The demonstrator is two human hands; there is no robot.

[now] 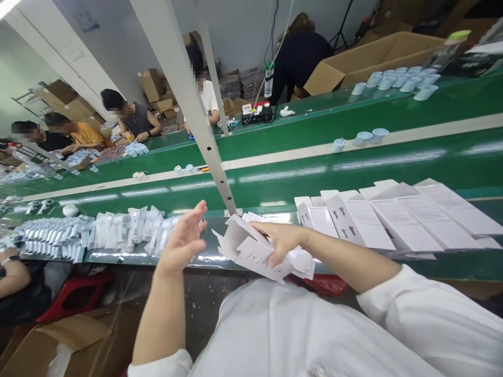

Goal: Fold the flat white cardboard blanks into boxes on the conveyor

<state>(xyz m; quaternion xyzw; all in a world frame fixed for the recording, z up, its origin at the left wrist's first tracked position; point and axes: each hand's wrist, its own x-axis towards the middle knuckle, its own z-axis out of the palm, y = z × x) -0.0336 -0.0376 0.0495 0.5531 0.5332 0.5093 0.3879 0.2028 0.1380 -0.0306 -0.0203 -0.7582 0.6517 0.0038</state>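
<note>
My right hand [281,240] grips a white cardboard box [251,251], its fingers on the far side and thumb on the near face. The box is unfolded into a tube, with its end flaps spread toward the left. Small printed pictures show on its side. To the left of the box, my left hand [183,241] is raised with fingers apart, holding nothing. Beneath and behind the held box lie more white cartons [302,262], partly hidden by my right hand. Plastic-bagged parts [137,224] lie on the bench just left of my left hand.
Flat white cartons [377,217] overlap in a row at right. A metal post [196,120] rises from the bench. Blue-white cups [363,137] stand on the pale strip beyond the green belt [275,183]. Several co-workers sit across. An open brown carton [70,340] stands lower left.
</note>
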